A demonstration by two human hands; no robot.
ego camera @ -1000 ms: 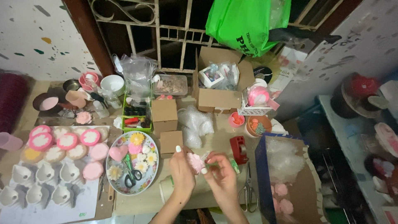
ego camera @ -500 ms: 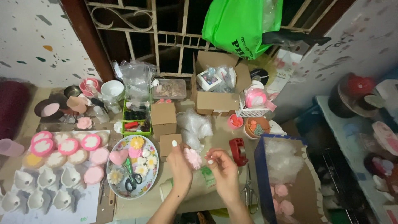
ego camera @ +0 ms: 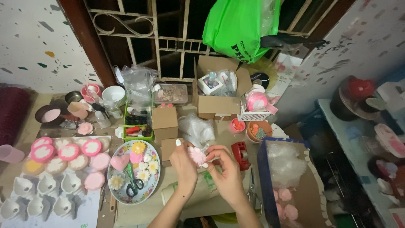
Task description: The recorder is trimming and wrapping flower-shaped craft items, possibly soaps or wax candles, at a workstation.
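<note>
A small pink flower-shaped piece (ego camera: 196,155) sits between my two hands over the middle of the table. My left hand (ego camera: 184,162) grips it from the left with the fingers curled round it. My right hand (ego camera: 224,166) pinches its right edge with fingertips. Clear plastic wrap (ego camera: 197,130) lies just behind the hands. A flowered plate (ego camera: 117,182) at the left holds pink and yellow flower pieces and green-handled scissors (ego camera: 134,184).
Pink and white round pieces (ego camera: 67,152) and white moulds (ego camera: 40,198) lie at the left. Small cardboard boxes (ego camera: 165,122) and a larger open box (ego camera: 217,103) stand behind. A red tape dispenser (ego camera: 241,154) and a blue-rimmed box (ego camera: 262,177) with pink flowers stand at the right.
Both hands have risen slightly and drawn closer together round the pink flower piece. The view has shifted a little downward.
</note>
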